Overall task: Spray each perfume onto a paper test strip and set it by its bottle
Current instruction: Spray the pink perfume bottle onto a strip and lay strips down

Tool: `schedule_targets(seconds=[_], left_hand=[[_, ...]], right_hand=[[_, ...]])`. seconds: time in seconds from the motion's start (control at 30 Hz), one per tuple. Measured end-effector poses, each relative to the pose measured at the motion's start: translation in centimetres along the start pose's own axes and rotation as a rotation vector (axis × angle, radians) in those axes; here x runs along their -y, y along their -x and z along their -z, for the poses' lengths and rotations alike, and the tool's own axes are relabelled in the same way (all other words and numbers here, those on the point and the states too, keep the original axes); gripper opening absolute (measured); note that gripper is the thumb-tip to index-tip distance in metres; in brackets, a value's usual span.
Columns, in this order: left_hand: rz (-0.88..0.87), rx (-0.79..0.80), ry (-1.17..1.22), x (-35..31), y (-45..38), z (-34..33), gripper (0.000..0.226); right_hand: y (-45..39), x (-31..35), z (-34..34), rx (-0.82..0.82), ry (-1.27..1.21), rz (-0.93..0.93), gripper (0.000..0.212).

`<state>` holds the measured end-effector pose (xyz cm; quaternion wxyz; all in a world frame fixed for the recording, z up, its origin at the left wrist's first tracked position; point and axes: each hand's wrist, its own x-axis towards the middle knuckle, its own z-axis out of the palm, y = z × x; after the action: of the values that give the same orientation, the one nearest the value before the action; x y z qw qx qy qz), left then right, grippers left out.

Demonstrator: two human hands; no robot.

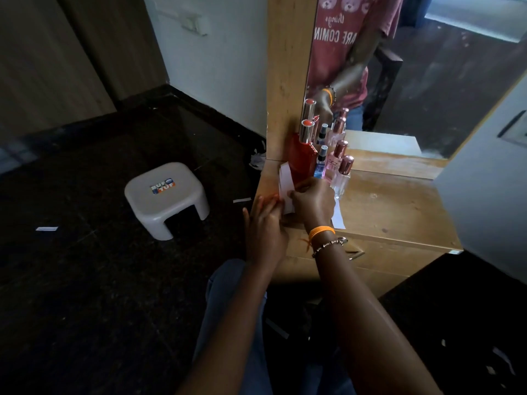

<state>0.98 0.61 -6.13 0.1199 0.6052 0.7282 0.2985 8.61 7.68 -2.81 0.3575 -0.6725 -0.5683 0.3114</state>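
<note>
Here, right hand (312, 205) pinches a white paper strip (286, 182) at the dresser top's (399, 212) left edge, its long axis running away toward the red bottle (302, 155) just beyond, left hand (263, 223) half-curled alongside, its grip hidden.

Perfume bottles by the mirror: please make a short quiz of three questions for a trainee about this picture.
1. True or false: the red bottle stands nearest the left edge of the dresser.
2. Which hand wears an orange band? A) left B) right
3. Fill in: both hands are on white ___.

Key:
1. True; the blue bottle and the two pink-capped bottles stand to its right.
2. B; the right hand, while the left hand has none visible.
3. Paper strips.
</note>
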Motion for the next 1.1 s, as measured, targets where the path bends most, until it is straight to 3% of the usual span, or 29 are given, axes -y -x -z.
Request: schedule_targets(seconds=[0.27,0.47,0.57,0.67,0.8,0.9,1.0,1.1], left_hand=[[-0.012,-0.014,-0.005,0.1,0.1,-0.1,0.047],[-0.003,-0.046,0.026,-0.4,-0.2,0.5,0.04],[0.077,-0.112,0.264,-2.1,-0.2,1.5,0.036],[0.142,-0.077,0.611,-3.8,-0.5,2.2,0.036],[0.164,0.033,0.707,-4.9,-1.0,1.9,0.045],[0.174,0.167,0.694,-5.7,-0.8,1.1,0.058],[0.178,0.294,0.723,-6.7,-0.1,0.2,0.064],[0.168,0.32,0.667,-7.5,0.3,-0.5,0.062]], right_hand=[[-0.7,-0.8,0.4,0.008,-0.049,-0.016,0.007],[0.3,-1.4,1.6,0.041,-0.169,0.019,0.009],[2.3,-1.5,3.0,0.1,-0.261,0.046,0.017],[3.9,-2.5,4.8,0.164,-0.301,0.039,0.015],[4.7,-3.6,6.8,0.26,-0.389,0.033,0.02],[4.3,-4.4,7.8,0.118,-0.536,-0.008,0.006],[3.5,-5.7,8.5,0.047,-0.569,-0.041,0.017],[2.0,-6.9,9.1,-0.055,-0.465,-0.062,0.023]])
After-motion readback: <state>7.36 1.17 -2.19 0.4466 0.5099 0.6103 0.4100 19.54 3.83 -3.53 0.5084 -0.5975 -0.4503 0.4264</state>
